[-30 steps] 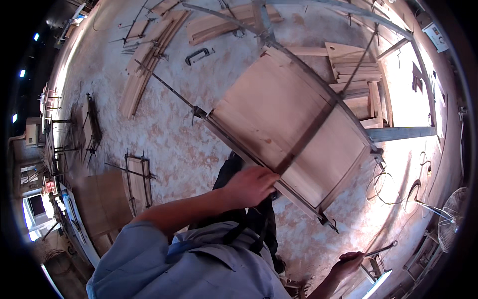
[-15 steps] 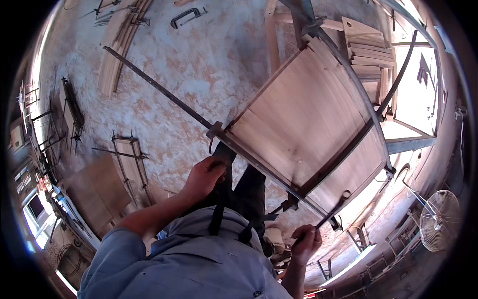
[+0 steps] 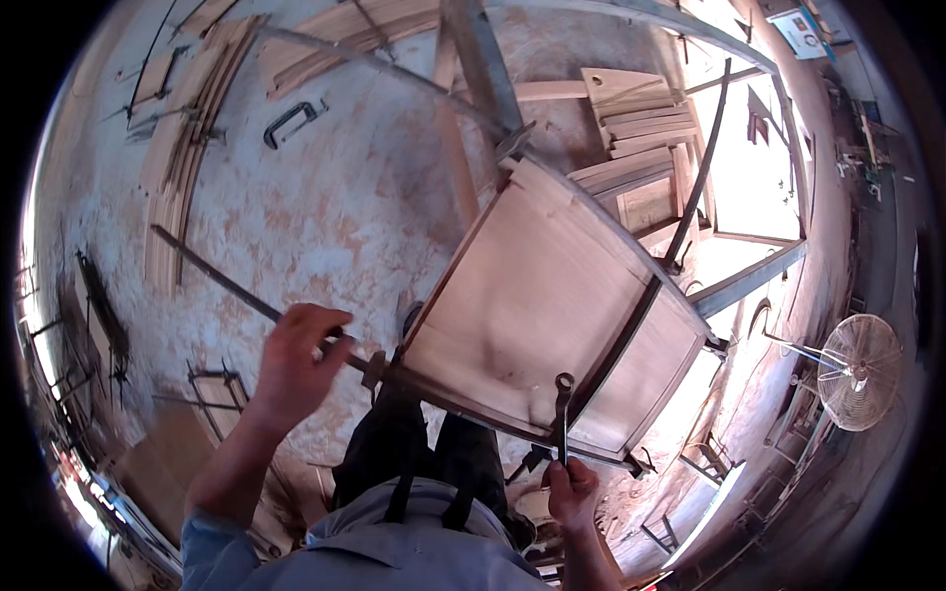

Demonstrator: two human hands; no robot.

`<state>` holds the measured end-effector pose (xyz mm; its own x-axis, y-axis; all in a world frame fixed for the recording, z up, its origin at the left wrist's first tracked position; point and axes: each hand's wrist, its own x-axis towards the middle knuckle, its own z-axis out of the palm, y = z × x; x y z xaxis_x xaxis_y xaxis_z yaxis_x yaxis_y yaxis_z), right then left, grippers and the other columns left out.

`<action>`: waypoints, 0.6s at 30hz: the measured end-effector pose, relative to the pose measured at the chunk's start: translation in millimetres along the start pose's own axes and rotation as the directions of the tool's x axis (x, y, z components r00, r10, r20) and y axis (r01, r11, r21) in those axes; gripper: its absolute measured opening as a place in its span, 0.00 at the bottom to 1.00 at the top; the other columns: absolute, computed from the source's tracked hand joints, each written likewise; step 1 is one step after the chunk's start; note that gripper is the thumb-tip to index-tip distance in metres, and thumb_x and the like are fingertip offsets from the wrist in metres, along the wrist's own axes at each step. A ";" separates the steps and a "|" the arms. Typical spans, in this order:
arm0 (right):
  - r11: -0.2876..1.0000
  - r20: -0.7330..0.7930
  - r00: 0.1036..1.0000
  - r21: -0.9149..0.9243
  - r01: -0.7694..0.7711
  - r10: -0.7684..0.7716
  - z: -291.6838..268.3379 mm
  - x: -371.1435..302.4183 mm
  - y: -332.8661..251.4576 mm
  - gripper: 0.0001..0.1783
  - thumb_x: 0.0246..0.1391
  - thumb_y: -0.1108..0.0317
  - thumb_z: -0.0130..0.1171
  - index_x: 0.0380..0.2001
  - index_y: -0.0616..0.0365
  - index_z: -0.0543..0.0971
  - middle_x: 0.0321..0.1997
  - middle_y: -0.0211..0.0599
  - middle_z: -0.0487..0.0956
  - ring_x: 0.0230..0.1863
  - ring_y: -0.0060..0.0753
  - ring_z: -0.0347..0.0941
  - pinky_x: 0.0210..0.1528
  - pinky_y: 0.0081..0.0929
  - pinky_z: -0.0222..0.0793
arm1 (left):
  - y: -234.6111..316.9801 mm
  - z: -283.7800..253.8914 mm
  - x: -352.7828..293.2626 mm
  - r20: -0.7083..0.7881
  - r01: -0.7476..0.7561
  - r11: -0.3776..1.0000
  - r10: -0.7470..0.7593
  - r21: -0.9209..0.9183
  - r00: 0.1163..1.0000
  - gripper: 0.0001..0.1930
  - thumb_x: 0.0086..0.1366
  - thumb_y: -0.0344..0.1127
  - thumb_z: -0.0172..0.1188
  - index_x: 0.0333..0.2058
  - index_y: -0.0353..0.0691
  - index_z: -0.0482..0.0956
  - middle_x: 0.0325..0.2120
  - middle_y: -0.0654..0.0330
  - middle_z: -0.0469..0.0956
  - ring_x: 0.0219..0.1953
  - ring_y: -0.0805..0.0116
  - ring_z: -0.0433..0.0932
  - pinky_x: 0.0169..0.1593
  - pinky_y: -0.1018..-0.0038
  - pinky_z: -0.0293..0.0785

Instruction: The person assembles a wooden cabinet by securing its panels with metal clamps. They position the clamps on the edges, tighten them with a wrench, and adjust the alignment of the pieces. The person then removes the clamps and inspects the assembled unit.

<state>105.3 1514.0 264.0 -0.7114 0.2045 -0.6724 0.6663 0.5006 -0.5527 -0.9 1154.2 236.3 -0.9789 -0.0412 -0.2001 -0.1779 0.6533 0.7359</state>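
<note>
A pale wooden panel (image 3: 522,286) in a frame lies before me, with dark metal bar clamps across it. My left hand (image 3: 296,362) is over the long bar clamp (image 3: 212,273) along the panel's near edge, left of its sliding jaw (image 3: 373,368). Its fingers and thumb curl round the bar, which the hand partly covers. In my right hand (image 3: 572,490), closed round the handle, a ring spanner (image 3: 564,414) stands up with its ring end over the panel's near right part. Another dark bar (image 3: 631,330) crosses the panel towards its right end.
A C-clamp (image 3: 291,123) lies on the stained floor at the upper left, near long stacked boards (image 3: 187,158). More cut wooden pieces (image 3: 636,128) are piled beyond the panel. Grey metal frame bars (image 3: 754,276) prop the far side. A standing fan (image 3: 859,372) is at the right.
My left hand has moved left and out from near my body to the clamp's bar. The right hand has shifted left and turned the spanner more upright. The whole view has shifted.
</note>
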 end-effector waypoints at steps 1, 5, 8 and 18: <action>1.000 -0.002 1.000 0.010 0.009 -0.009 0.1 1.3 -10.6 0.15 0.54 0.71 0.50 0.15 0.62 0.73 0.13 0.33 0.73 0.18 0.22 0.67 0.22 0.25 0.61 | 8.3 6.0 11.7 0.135 -0.011 1.000 0.007 0.027 0.991 0.10 0.53 0.31 0.63 0.35 0.37 0.79 0.33 0.53 0.78 0.37 0.54 0.77 0.39 0.63 0.75; 1.000 -0.046 0.999 0.008 -0.016 0.016 0.6 -4.8 -9.8 0.15 0.54 0.70 0.51 0.15 0.62 0.74 0.13 0.34 0.74 0.18 0.24 0.69 0.22 0.26 0.62 | 1.7 36.1 35.9 0.528 -0.172 0.943 -0.005 0.285 0.849 0.15 0.53 0.40 0.62 0.37 0.39 0.79 0.33 0.52 0.78 0.38 0.53 0.78 0.42 0.61 0.75; 0.989 -0.042 0.990 0.073 -0.130 0.133 0.8 -12.4 9.9 0.14 0.55 0.68 0.54 0.19 0.64 0.77 0.16 0.34 0.75 0.20 0.22 0.71 0.24 0.24 0.65 | -3.6 48.9 43.2 0.650 -0.187 0.908 -0.115 0.376 0.751 0.17 0.52 0.45 0.61 0.36 0.40 0.80 0.33 0.52 0.78 0.38 0.52 0.78 0.42 0.59 0.75; 0.993 -0.117 0.988 0.071 -0.092 0.100 10.5 -17.1 1.8 0.15 0.53 0.68 0.51 0.15 0.62 0.72 0.14 0.36 0.73 0.17 0.25 0.68 0.22 0.26 0.62 | -26.1 56.2 55.5 0.735 -0.159 0.936 -0.134 0.315 0.664 0.13 0.50 0.39 0.58 0.35 0.42 0.82 0.32 0.53 0.80 0.39 0.52 0.78 0.44 0.59 0.74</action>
<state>121.1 1502.6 269.3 -0.6622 0.3503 -0.6624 0.7434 0.4187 -0.5217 -44.9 1177.3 169.7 -0.5524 0.4408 -0.7075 0.0208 0.8558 0.5170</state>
